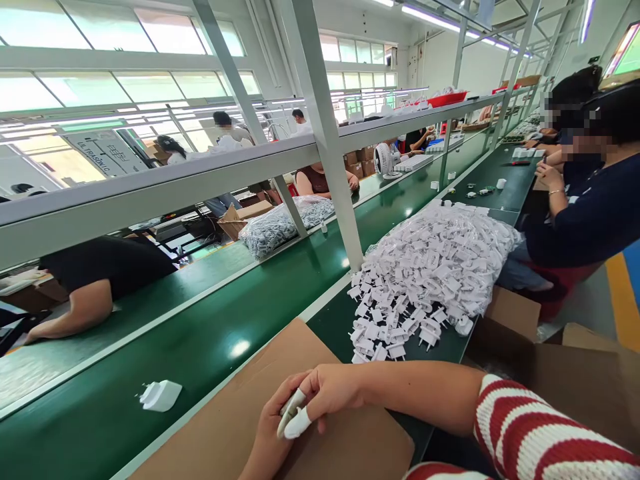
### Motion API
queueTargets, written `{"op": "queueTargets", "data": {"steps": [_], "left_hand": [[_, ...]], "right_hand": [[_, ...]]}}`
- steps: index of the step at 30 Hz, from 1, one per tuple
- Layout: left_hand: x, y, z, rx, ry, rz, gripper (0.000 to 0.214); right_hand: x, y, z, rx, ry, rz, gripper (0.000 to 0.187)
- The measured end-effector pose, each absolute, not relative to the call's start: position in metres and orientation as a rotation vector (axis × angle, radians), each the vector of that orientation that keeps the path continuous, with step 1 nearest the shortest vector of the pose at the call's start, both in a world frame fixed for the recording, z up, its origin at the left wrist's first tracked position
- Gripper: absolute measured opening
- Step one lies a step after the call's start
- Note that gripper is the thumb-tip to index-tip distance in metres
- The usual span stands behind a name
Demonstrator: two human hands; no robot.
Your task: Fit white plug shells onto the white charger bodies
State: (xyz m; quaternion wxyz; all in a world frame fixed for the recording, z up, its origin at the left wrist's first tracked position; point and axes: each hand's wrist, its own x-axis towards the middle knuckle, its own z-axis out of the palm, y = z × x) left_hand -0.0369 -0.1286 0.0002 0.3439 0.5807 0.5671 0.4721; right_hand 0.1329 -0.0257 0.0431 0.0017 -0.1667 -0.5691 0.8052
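My left hand [273,427] comes up from the bottom edge, fingers curled round a small pale piece [288,417]. My right hand [327,397] reaches in from the right and closes its thumb and forefinger on the same piece; white finger cots cover those fingertips. Fingers hide most of the piece, so its exact kind does not show. Both hands are over a flat brown cardboard sheet [240,400]. Beyond them, a large heap of white plug housings [430,260] with pins spills from a clear plastic bag.
A white plug charger [161,396] lies on the green conveyor belt [220,333] to the left. A grey metal post [330,133] rises beside the heap. An open cardboard box [565,373] stands at lower right. Co-workers sit along both sides; one in a dark shirt [590,207] is nearby.
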Motion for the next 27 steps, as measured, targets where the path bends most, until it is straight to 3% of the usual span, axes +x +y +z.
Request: {"op": "queueTargets", "data": {"steps": [3,8,13,24,27], "left_hand": [[-0.034,-0.129,0.003,1.794,1.581,1.231,0.028],[-0.039,-0.128,0.003,2.075,1.607,1.175,0.023],[-0.043,-0.121,-0.001,2.331,1.703,1.245,0.011],[-0.057,-0.12,-0.004,2.579,1.818,1.286,0.032],[-0.052,-0.12,-0.001,2.617,1.755,1.271,0.024]], "right_hand": [[0.131,-0.021,0.039,-0.509,-1.761,2.639,0.032],[0.134,-0.008,0.037,-0.56,-1.652,2.773,0.022],[0.138,0.001,0.046,-0.485,-1.465,2.868,0.032],[0.151,0.01,0.066,-0.44,-1.385,2.81,0.041],[0.146,0.007,0.06,-0.446,-1.398,2.836,0.038]]}}
